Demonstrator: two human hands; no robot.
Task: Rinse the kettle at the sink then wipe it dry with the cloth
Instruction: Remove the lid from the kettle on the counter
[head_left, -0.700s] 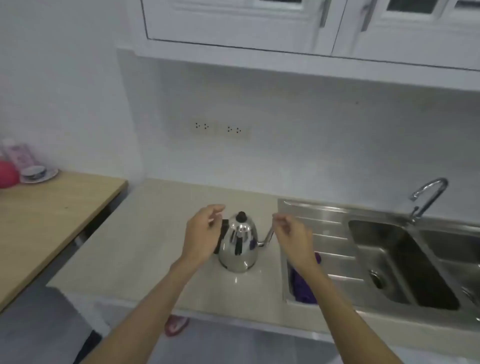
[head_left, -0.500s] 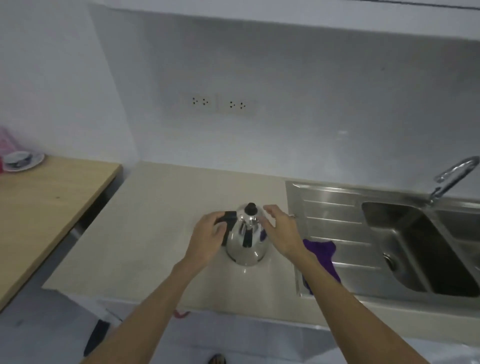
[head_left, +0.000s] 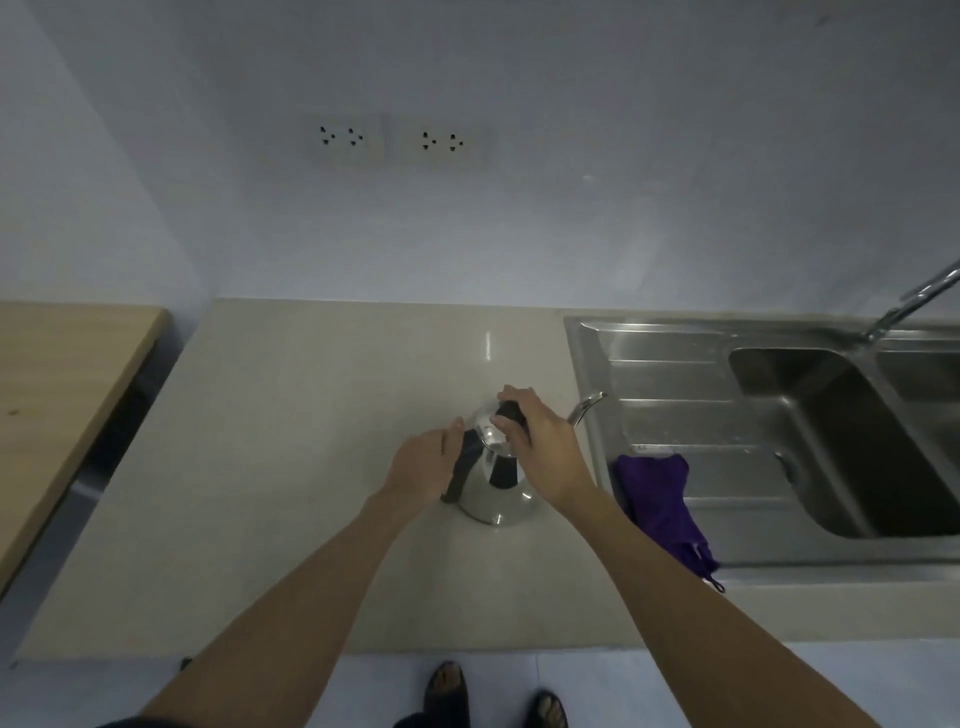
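Left hand (head_left: 423, 470) wrapped around the black handle (head_left: 462, 467) at the kettle's 9 o'clock side. Right hand (head_left: 540, 452) closed over the black lid knob (head_left: 510, 414), fingers pinching it from above. One steel kettle (head_left: 491, 483), upright on the beige counter (head_left: 311, 441), spout (head_left: 587, 407) pointing toward 2 o'clock, tip just short of the sink's left rim. One purple cloth (head_left: 662, 499) at the kettle's 3 o'clock, lying on the drainboard (head_left: 675, 415), its tail draped over the front edge. One sink basin (head_left: 841, 441) fully seen, further toward 3 o'clock, a second one cut off by the frame. One faucet (head_left: 914, 304) at 2 o'clock, angled over the divider. Counter bare from 9 to 12 o'clock, plenty of open surface. Wooden table (head_left: 62, 389) at 9 o'clock, dark gap between it and the counter. Two wall sockets (head_left: 400, 140) at 12 o'clock. Two feet (head_left: 493, 696) at the counter's front edge.
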